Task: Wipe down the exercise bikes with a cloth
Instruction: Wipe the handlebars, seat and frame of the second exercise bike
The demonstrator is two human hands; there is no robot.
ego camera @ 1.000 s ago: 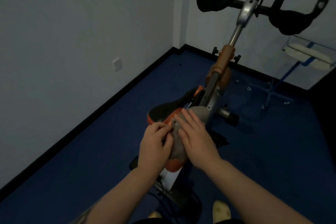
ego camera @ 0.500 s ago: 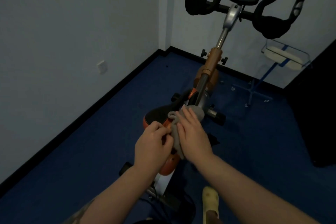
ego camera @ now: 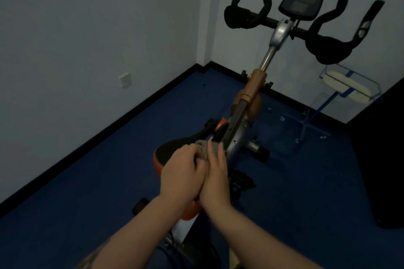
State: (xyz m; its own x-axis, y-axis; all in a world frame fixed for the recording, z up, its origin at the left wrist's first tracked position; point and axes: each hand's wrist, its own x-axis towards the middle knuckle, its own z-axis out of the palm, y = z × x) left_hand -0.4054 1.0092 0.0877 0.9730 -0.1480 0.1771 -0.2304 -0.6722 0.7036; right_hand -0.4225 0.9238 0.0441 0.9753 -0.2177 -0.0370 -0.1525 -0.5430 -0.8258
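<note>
Both hands work close together over the saddle of the spin bike, near centre. Left hand [ego camera: 182,172] has fingers curled, pinching the grey cloth [ego camera: 204,148]. Right hand [ego camera: 215,178] lies with fingers straight, pressing the cloth against the frame beside the saddle [ego camera: 175,148]. The cloth is bunched between the two hands, touching the saddle's far end and the grey frame tube [ego camera: 237,135].

To wipe well here: spread the cloth flatter under the right palm, keep the left pinch as anchor, and drag along the tube rather than dabbing. Farther off, the orange post sleeve [ego camera: 254,85], handlebars [ego camera: 328,50] and console [ego camera: 302,1] look untouched; likely next.
</note>
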